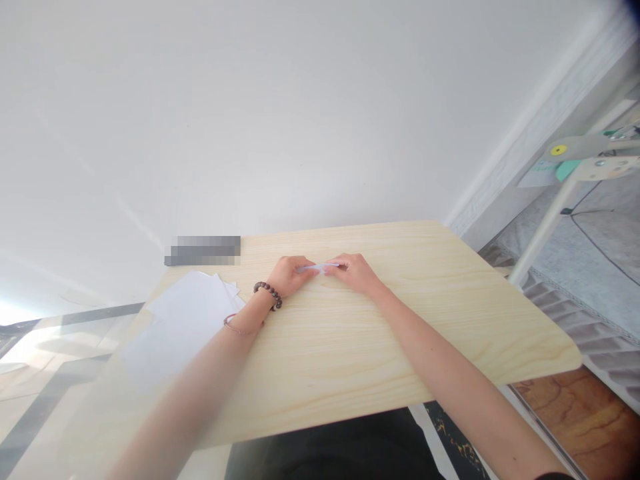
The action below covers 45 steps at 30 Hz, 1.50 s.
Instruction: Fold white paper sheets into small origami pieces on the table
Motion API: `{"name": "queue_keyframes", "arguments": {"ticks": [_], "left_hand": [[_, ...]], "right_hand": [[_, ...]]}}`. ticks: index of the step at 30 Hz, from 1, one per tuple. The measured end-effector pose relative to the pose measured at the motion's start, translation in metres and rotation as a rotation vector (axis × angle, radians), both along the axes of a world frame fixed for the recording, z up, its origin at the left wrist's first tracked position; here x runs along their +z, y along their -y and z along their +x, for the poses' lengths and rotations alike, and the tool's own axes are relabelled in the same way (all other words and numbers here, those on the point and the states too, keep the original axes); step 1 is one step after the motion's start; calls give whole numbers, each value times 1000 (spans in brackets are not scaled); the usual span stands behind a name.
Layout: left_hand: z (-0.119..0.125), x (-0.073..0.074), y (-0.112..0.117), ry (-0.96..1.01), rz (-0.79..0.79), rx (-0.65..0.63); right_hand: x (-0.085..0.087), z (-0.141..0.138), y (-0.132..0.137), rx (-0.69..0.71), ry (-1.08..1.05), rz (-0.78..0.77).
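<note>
Between my two hands, above the far middle of the table, is a small folded piece of white paper (320, 267). My left hand (291, 275) pinches its left end with thumb and fingers. On that wrist are a dark bead bracelet (269, 292) and a thin band. The right end of the paper is held by my right hand (353, 270), fingers curled behind and thumb in front. Both hands are close together, and the fingers hide parts of the paper.
Loose white sheets (185, 327) lie on the left of the pale wooden table (320, 373). A blurred-out dark object (203, 251) sits at the back left corner. A white wall (300, 120) rises behind. At right, a metal frame (543, 233) stands beside a grey bed.
</note>
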<state>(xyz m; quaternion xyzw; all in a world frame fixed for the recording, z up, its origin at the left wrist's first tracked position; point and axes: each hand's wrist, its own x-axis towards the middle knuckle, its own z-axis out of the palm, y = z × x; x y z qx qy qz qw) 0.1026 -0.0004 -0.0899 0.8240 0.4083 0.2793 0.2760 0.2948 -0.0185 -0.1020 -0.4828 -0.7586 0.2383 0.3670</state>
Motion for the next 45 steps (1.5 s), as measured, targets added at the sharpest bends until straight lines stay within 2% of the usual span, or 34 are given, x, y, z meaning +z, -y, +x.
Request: {"name": "queue_keyframes", "arguments": {"ticks": [7,11,14,19,26,30,35,38,41,45], "left_hand": [[0,-1,-3,-27,-57,140],[-3,0,-5,-48,-28,79],[-6,1,-5,-29,-65,26],[-9,-2,-6,58,-156,68],[-4,-2,-7,-22,-39,152],[-3,-2,-6,-19,-18,183],[-5,-3,-5,61,-47,149],[-4,-3,-4,91,-10,111],[-3,-3,-4,74,33,68],[-3,-3,-4,-3,66,84]], "right_hand": [[0,4,0,4,20,-26],[0,4,-2,13,33,-11],[0,5,-2,-19,11,-19],[-2,7,-2,-80,-79,-66],[-4,5,-4,-89,-12,4],[-5,5,-5,-92,-25,-12],[-3,3,-2,-60,-46,0],[-2,2,-1,-53,-68,15],[-1,1,-1,-64,-79,26],[-2,1,0,-4,-50,89]]}}
